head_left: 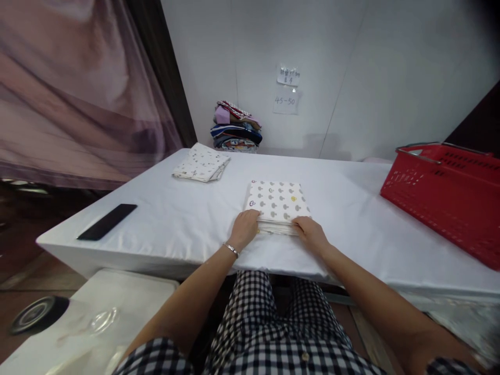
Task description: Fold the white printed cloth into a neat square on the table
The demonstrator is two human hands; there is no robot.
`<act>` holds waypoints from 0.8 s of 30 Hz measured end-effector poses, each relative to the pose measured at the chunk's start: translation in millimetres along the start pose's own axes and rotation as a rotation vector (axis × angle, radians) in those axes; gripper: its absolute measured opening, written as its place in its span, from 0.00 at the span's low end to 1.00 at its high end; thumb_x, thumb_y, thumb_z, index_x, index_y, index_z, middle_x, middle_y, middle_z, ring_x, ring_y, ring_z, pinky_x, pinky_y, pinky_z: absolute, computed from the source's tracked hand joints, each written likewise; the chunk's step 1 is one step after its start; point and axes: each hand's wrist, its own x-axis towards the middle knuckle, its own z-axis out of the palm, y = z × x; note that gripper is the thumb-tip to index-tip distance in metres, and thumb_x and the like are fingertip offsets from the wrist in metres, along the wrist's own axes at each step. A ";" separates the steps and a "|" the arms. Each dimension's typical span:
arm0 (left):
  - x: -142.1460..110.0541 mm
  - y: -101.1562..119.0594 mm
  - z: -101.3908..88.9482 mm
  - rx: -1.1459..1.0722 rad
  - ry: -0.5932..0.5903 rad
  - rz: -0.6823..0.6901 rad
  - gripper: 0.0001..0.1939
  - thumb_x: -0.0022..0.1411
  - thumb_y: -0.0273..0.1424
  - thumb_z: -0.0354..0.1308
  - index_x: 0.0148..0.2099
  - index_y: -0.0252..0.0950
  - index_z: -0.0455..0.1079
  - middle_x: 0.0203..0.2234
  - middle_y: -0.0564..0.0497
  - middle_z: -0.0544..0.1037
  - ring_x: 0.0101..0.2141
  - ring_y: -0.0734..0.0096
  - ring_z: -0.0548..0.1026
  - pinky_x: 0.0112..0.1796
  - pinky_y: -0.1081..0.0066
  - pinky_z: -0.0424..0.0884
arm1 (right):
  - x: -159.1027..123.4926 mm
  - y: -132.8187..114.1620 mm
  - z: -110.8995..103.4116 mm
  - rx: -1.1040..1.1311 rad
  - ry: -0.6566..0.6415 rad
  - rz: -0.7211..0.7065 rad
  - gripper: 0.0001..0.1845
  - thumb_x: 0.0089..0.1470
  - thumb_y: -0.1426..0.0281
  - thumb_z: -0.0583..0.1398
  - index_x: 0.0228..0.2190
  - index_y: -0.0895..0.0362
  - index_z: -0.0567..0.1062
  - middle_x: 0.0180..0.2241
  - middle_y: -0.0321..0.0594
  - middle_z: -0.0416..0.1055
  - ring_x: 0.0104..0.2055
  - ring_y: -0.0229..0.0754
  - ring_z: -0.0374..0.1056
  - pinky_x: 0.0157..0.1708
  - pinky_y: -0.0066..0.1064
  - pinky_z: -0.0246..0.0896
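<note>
A neatly folded white cloth (pixel 278 200) with a grey print and a few coloured figures lies on the white-covered table (pixel 336 187) in front of me. My left hand (pixel 246 227) grips its near left corner, fingers closed over the edge and partly hidden. At the near right corner my right hand (pixel 311 233) pinches the folded layers between thumb and fingers. Several layers show along the near edge between my hands. Farther back on the left lies another folded white cloth (pixel 201 163) with small dark prints, touched by neither hand.
A red basket (pixel 441 192) with a metal handle stands on the right of the table. A black flat phone-like object (pixel 108 222) lies at the left. Behind the table rises a stack of folded fabrics (pixel 236 127). Pink curtain cloth (pixel 78 94) hangs at the left.
</note>
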 end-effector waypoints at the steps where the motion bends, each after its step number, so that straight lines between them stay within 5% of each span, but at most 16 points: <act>1: -2.1 -0.3 -0.7 -0.019 0.014 0.023 0.14 0.54 0.18 0.48 0.42 0.35 0.65 0.36 0.46 0.74 0.39 0.65 0.71 0.40 0.66 0.66 | 0.1 -0.3 0.5 -0.013 -0.005 0.007 0.10 0.57 0.71 0.51 0.38 0.56 0.70 0.38 0.42 0.72 0.39 0.43 0.66 0.39 0.33 0.59; 9: -9.5 24.5 -6.1 -0.048 0.043 0.314 0.10 0.61 0.24 0.47 0.35 0.36 0.69 0.52 0.48 0.68 0.53 0.64 0.63 0.51 0.60 0.60 | 4.7 -4.4 -2.6 -0.070 -0.063 0.053 0.06 0.55 0.73 0.52 0.33 0.56 0.69 0.33 0.39 0.71 0.35 0.41 0.65 0.34 0.29 0.55; 24: 3.0 35.0 6.0 -0.136 -0.043 0.143 0.07 0.60 0.30 0.53 0.34 0.38 0.71 0.49 0.50 0.70 0.52 0.64 0.63 0.47 0.61 0.62 | 3.6 -8.7 -3.1 -0.160 -0.071 -0.054 0.05 0.55 0.74 0.52 0.31 0.56 0.67 0.31 0.38 0.69 0.34 0.41 0.62 0.32 0.29 0.52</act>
